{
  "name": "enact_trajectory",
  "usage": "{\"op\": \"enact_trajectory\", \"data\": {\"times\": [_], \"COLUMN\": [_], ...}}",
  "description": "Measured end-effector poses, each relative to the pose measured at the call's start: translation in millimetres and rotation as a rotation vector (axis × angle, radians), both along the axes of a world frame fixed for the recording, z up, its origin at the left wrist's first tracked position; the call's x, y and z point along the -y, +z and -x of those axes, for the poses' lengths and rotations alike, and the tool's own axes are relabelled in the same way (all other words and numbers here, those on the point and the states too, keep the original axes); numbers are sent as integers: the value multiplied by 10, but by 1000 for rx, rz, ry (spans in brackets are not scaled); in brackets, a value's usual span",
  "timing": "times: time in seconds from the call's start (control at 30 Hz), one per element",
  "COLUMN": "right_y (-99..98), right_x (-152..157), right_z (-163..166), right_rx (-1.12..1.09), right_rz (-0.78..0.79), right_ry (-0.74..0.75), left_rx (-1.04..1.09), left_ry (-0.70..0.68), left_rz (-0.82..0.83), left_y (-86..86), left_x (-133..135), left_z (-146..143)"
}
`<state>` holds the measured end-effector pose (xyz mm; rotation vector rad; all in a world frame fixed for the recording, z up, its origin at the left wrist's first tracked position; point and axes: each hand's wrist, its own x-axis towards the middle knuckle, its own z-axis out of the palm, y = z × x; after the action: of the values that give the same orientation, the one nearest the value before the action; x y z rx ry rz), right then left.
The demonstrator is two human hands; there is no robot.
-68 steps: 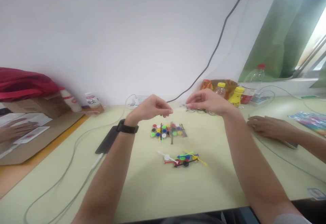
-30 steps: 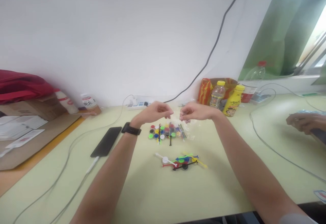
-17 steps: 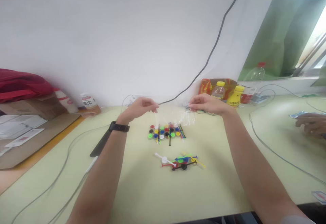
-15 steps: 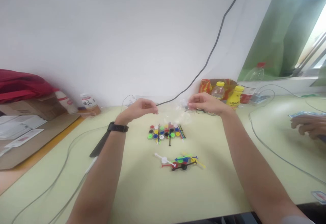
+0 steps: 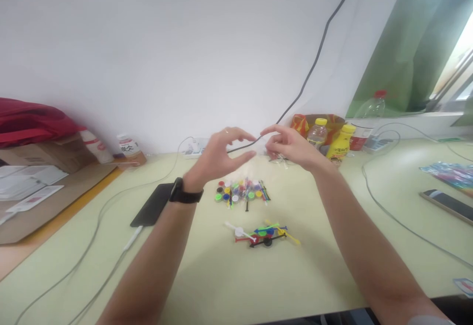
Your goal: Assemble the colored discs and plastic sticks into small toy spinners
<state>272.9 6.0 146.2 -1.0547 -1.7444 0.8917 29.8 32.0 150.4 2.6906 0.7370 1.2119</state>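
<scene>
My left hand (image 5: 221,156) is raised above the pale green table (image 5: 229,285) with thumb and fingers spread in an open curve, holding nothing. A black watch (image 5: 184,195) sits on that wrist. My right hand (image 5: 288,145) hovers just to its right, index finger stretched out and the other fingers curled on a clear plastic bag (image 5: 278,160) that droops toward the table. Below both hands lies a cluster of small coloured caps and sticks (image 5: 242,192). A second heap of coloured sticks and discs (image 5: 264,234) lies nearer to me.
A black phone (image 5: 153,204) on a white cable lies left of the caps. Another phone (image 5: 447,206) lies far right. Yellow-capped bottles (image 5: 338,145) and a power strip (image 5: 195,147) stand by the wall. A cardboard box (image 5: 48,152) with a red bag sits far left.
My left hand has let go of the clear bag and opened, and both hands have moved closer together. The other person's hand at the right has left the view, uncovering a phone.
</scene>
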Motion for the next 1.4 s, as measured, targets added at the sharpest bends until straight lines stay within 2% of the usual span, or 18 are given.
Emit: {"op": "enact_trajectory", "data": {"times": [0.1, 0.23, 0.53, 0.77, 0.83, 0.93, 1.0, 1.07, 1.23, 1.33, 1.4], "right_y": [42, 73, 86, 12, -55, -199, -306, -404, -576, -610, -584], "right_x": [57, 108, 137, 38, -44, -195, -281, -337, -396, -429, -439], "right_z": [55, 75, 62, 4, -41, -95, -96, -56, 85, 58, -8], "right_rx": [-19, -26, 7, -98, -181, -279, -265, -217, -172, -170, -99], "right_rz": [-27, -17, 64, 82, 75, 108, 150, 199, 285, 237, 185], "right_ry": [12, 67, 181, 252, 320, 554, 734, 853, 948, 1012, 1002], "left_rx": [-120, -222, -311, -293, -236, -110, -38, 21, 130, 144, 106], "left_ry": [-133, -133, -117, -119, -92, -3, 62, 99, 87, -1, -67], "left_rz": [-41, -83, -83, -64, -88, -129, -147, -154, -100, -18, 44], "left_y": [81, 107, 93, 89, 101, 116, 119, 114, 88, 108, 153], "left_x": [272, 446, 489, 486, 485, 449, 403, 352, 264, 258, 273], "left_z": [-136, -175, -202, -201, -201, -193, -182, -168, -127, -85, -44]}}
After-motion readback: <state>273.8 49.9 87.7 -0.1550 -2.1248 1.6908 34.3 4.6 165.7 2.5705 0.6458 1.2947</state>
